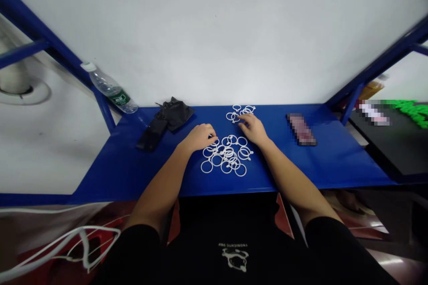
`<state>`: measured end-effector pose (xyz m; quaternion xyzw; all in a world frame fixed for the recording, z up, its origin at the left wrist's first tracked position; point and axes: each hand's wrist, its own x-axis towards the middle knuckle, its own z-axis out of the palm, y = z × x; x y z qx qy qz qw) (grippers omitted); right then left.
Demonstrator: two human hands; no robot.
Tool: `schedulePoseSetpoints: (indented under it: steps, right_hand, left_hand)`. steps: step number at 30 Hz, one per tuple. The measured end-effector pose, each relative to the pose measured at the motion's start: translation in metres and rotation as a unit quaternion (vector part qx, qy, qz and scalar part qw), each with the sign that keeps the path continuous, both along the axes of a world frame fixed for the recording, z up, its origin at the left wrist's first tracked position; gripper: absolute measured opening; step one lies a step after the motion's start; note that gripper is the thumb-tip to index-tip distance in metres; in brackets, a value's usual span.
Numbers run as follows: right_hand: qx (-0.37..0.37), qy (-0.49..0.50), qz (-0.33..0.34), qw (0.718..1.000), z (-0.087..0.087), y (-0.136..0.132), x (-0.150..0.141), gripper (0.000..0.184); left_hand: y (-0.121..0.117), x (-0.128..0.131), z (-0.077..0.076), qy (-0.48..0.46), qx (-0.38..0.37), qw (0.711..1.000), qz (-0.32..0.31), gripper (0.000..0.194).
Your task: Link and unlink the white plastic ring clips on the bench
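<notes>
Many white rings, each with a small tab like a curtain ring, lie in a loose overlapping pile [229, 153] on the blue tabletop [133, 182]. At the pile's upper left edge my left hand [201, 136] is curled, its thumb and fingertips closed on a white ring [213, 142]. My right hand [253, 128] rests beyond the pile's right side, thumb and fingers apart. Its fingertips reach the near edge of a smaller group of rings [230, 116] by the wall. Whether they touch one of those rings is hard to see.
A clear plastic bottle [109, 89] with a green label stands at the back left. Near it lie a crumpled black bag [175, 113] and a flat black object [152, 134]. On the right lies a blurred-out phone-shaped object [301, 129]. Blue frame bars flank the table; a white wall closes the back.
</notes>
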<state>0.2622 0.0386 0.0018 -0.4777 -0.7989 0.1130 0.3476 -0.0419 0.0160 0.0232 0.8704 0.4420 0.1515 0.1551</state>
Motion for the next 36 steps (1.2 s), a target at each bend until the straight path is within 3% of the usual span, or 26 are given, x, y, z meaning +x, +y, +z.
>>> schedulePoseSetpoints:
  steps: [3,7,11,15,20,24,27,36]
  right_hand:
    - [-0.018,-0.004,0.060,0.998,0.003,-0.006,-0.007,0.031]
    - [-0.027,-0.013,0.097,0.995,0.003,-0.011,-0.013,0.029]
    - [-0.047,-0.018,0.095,0.994,0.003,-0.011,-0.012,0.029]
    - [-0.071,-0.016,0.108,0.991,0.004,-0.014,-0.015,0.029]
    - [-0.095,0.010,0.140,0.986,0.009,-0.024,-0.029,0.028]
    - [-0.113,0.049,0.183,0.975,0.013,-0.031,-0.039,0.025]
    - [-0.124,0.060,0.199,0.970,0.015,-0.034,-0.042,0.019]
    - [-0.099,0.083,0.170,0.977,0.018,-0.031,-0.038,0.020]
  left_hand:
    - [-0.001,0.001,0.001,0.002,-0.002,1.000,0.027,0.017]
    - [-0.002,-0.005,0.005,-0.001,-0.038,0.996,0.079,0.044]
    - [-0.003,-0.008,0.009,0.015,-0.076,0.993,0.085,0.031]
    - [-0.005,-0.004,0.009,-0.015,-0.037,0.997,0.068,0.023]
    - [-0.010,0.007,0.004,-0.101,0.032,0.993,0.058,0.027]
    - [-0.014,0.021,-0.007,-0.123,0.090,0.988,0.006,0.010]
    - [-0.014,0.028,-0.014,-0.120,0.110,0.986,-0.037,0.012]
    - [-0.014,0.033,-0.019,-0.175,0.167,0.970,-0.013,0.014]
